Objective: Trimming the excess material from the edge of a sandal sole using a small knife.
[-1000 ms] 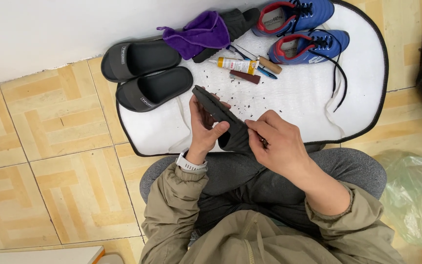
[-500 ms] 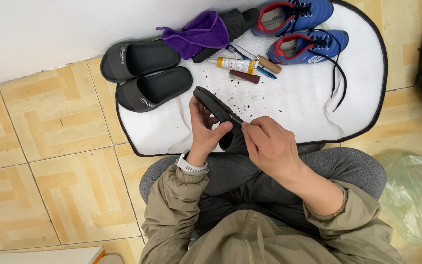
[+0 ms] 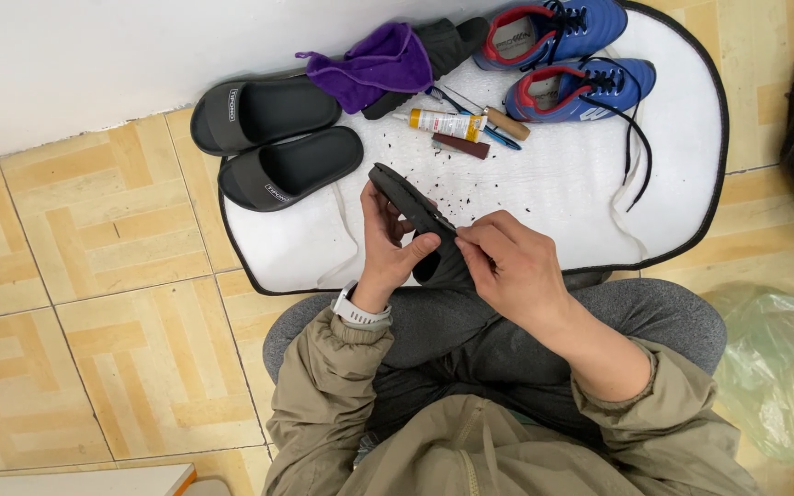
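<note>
Your left hand (image 3: 388,253) grips the black slide sandal (image 3: 411,211) mid-length over the white mat (image 3: 581,193), your right hand (image 3: 512,271) pinching its edge; likely light and flexible, so support its middle.

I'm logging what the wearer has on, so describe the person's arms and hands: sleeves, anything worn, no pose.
Both arms are in loose olive-khaki jacket sleeves with creased fabric and gathered cuffs. The left hand is bare, with a white wristband of a watch just above the left cuff. The right hand is bare too; its sleeve is pushed up the forearm. No gloves or rings show.
</note>
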